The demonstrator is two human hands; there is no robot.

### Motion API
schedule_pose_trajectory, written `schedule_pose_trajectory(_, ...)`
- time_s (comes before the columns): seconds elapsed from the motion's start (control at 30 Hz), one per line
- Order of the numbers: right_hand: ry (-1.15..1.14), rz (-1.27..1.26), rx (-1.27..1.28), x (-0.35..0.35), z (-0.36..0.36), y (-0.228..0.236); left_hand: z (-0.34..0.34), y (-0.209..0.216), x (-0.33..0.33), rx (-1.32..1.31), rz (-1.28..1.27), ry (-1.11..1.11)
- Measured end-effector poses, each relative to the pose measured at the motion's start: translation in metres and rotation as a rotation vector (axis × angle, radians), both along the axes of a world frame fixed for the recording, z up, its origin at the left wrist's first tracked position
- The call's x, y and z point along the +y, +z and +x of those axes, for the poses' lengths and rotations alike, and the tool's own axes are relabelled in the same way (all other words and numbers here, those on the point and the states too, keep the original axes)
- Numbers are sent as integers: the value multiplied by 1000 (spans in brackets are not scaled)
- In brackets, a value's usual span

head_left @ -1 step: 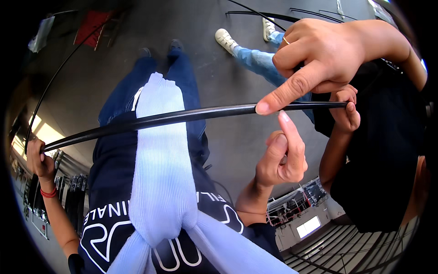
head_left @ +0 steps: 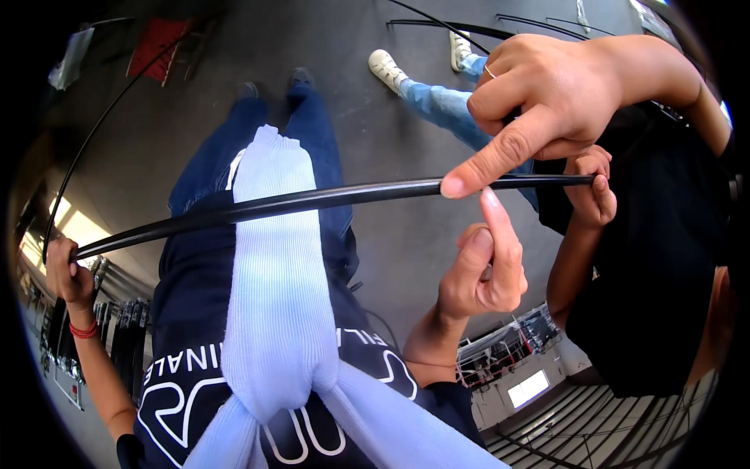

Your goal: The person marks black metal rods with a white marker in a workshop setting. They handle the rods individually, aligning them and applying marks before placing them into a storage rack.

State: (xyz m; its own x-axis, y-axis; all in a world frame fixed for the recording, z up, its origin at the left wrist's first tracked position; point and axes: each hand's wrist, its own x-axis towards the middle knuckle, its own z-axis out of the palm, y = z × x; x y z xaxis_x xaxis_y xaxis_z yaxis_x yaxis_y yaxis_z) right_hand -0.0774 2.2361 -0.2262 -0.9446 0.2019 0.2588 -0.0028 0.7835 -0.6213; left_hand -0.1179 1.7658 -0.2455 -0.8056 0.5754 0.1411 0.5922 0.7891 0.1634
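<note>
A long black strip (head_left: 344,195), slightly bowed, stretches across in front of my body. My left hand (head_left: 69,277), a red bracelet on its wrist, is closed round the strip's left end. My right hand (head_left: 486,270) holds nothing that I can see; its index finger points up with the tip at the strip's lower edge, while the other fingers curl in. From the right, a co-worker's hand (head_left: 547,98) lays an index fingertip on the strip, just left of my fingertip. The co-worker's other hand (head_left: 592,186) pinches the right end.
The co-worker in a black top (head_left: 648,305) stands close on my right. A thin black strip (head_left: 101,117) curves up from near my left hand. More black strips (head_left: 445,26) lie at the far right. A red object (head_left: 158,51) is at the far left.
The co-worker's pointing fingertip and my right index fingertip have shifted very slightly to the right. My left hand stays where it was on the strip.
</note>
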Motion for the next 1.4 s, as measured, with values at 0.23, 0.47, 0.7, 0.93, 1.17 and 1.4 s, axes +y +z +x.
schedule_pose_trajectory(0.23, -96, 18, -75, -6, -3, 10, -3, -3, -4, -11, 69, -29)
schedule_pose_trajectory(0.47, -102, 46, -3, -12, -7, 10, -6, -1, 10, 58, 83, -29)
schedule_pose_trajectory(0.7, 194, 38, -64, -28, -10, 15, -12, 2, 19, 95, 66, -27)
schedule_pose_trajectory(0.93, 433, 0, -45, -46, -4, 9, -18, 6, 31, 113, 109, -50)
schedule_pose_trajectory(1.17, 198, -117, -104, -54, -6, 12, -17, 3, 22, 118, 85, -70)
schedule_pose_trajectory(1.4, -35, -119, -121, -42, -2, 18, -13, -5, 14, 198, 104, -114)
